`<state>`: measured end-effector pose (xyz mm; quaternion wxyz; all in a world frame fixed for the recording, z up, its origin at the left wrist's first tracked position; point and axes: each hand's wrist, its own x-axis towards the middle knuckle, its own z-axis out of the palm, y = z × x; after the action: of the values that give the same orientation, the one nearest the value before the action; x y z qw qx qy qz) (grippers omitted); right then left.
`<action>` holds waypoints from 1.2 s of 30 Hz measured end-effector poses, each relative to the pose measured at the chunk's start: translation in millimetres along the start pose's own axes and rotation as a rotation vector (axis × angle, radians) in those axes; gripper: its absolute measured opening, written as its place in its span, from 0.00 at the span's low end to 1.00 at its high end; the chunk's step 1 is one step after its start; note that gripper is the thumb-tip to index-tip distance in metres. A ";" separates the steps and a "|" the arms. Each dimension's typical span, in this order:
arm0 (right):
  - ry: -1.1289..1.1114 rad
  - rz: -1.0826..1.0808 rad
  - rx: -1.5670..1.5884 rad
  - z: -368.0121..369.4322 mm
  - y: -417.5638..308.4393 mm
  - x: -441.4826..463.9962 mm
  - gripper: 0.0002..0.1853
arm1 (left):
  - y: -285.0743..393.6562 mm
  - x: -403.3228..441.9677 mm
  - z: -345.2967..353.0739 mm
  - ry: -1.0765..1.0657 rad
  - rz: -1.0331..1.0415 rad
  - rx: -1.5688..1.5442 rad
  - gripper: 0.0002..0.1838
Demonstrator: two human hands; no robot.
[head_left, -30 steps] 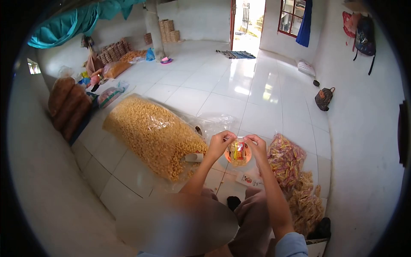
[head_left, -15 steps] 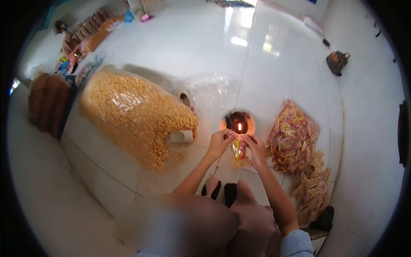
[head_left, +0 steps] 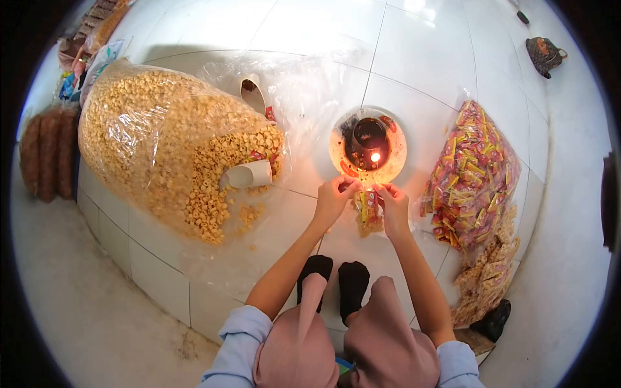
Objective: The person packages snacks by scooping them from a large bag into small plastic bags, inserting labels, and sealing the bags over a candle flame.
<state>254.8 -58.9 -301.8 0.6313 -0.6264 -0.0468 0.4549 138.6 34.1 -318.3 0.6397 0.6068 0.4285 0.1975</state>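
A small clear plastic snack packet (head_left: 369,221) hangs between my hands, with a red and yellow sachet showing through it. My left hand (head_left: 332,199) pinches its upper left edge, and my right hand (head_left: 394,205) pinches the upper right. Just beyond the fingertips, a small flame (head_left: 376,158) burns at the near side of a dark round cup (head_left: 370,134). This cup stands in a pale plate (head_left: 401,152) with red marks and dark residue. The packet's top edge is close to the flame; whether they touch I cannot tell.
To the left lies a big clear bag of ring-shaped snacks (head_left: 162,123), spilling at its mouth beside a white scoop (head_left: 251,174). Another white scoop (head_left: 253,94) lies behind. At right are a bag of red-yellow sachets (head_left: 475,174) and filled snack packets (head_left: 488,275).
The view has tilted down, bringing the plate and cup into fuller sight. Both hands still pinch the packet by its top, near the flame.
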 end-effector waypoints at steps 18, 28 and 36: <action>0.068 -0.090 -0.380 -5.6 -7.8 31.3 0.09 | -16.4 2.0 4.3 0.005 -0.222 -0.444 0.11; -0.009 -0.030 -0.417 -7.8 -17.7 50.9 0.10 | -14.6 4.3 7.0 0.091 -0.340 -0.514 0.09; -0.060 0.042 -0.400 -5.7 -27.0 50.9 0.09 | -18.3 4.6 8.9 0.099 -0.310 -0.445 0.08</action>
<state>301.9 -25.7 -306.5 0.4831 -0.7263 -0.1418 0.4680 143.3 28.8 -337.9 0.7579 0.3683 0.4932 0.2160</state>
